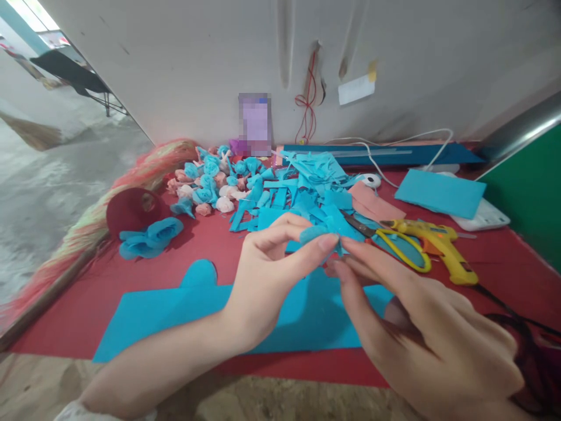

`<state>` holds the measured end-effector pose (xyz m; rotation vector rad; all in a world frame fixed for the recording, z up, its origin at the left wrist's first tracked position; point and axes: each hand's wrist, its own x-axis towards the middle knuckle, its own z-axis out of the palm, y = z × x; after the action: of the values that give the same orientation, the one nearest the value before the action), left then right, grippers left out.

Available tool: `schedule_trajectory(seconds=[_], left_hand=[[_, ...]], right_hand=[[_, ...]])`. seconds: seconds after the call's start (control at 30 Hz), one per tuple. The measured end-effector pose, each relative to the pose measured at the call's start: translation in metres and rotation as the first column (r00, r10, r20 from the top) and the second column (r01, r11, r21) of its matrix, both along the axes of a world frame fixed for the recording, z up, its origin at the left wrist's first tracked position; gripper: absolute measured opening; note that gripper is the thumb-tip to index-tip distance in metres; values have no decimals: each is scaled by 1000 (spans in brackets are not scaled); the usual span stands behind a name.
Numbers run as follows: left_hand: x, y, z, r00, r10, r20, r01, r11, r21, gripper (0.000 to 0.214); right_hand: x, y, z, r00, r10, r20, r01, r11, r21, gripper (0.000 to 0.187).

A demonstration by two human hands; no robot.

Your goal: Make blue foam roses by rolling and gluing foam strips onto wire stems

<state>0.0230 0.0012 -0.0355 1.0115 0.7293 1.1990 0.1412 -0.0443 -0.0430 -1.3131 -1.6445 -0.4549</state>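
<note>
Above the middle of the table, my left hand (pixel 267 275) pinches a small curled piece of blue paper (pixel 312 234) between thumb and bent forefinger. My right hand (pixel 421 327) meets it from the right, thumb and forefinger closed about the paper's lower tip, which is partly hidden. Beneath both hands lies a long blue paper sheet (pixel 162 316), with a rounded blue paper piece (pixel 200 273) at its far edge. Yellow-handled scissors (pixel 405 251) and a yellow glue gun (pixel 447 245) lie beyond my right hand.
Blue paper scraps (pixel 315 175) are heaped mid-table, beside several blue and pink paper flowers (pixel 210 181). At left are a larger blue paper flower (pixel 151 237), a dark red round object (pixel 131 211) and a broom (pixel 87 257). Blue sheets (pixel 440 190) lie at right; a wall stands behind.
</note>
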Motion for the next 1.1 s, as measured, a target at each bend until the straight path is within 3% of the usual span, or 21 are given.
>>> schedule_trajectory(seconds=[0.2, 0.47, 0.7, 1.1], left_hand=[[1, 1, 0, 1000, 1, 11, -1, 1000, -31, 9], [1, 1, 0, 1000, -25, 9, 25, 999, -42, 10], [-2, 0, 2, 998, -63, 18, 63, 998, 19, 25], [-3, -2, 4, 996, -60, -58, 64, 996, 66, 27]], right_hand=[[6, 2, -3, 988, -89, 127, 89, 996, 7, 13], [15, 4, -7, 981, -61, 184, 51, 997, 61, 19], [13, 3, 0, 994, 6, 106, -10, 999, 36, 24], [17, 6, 0, 995, 26, 101, -35, 995, 91, 34]])
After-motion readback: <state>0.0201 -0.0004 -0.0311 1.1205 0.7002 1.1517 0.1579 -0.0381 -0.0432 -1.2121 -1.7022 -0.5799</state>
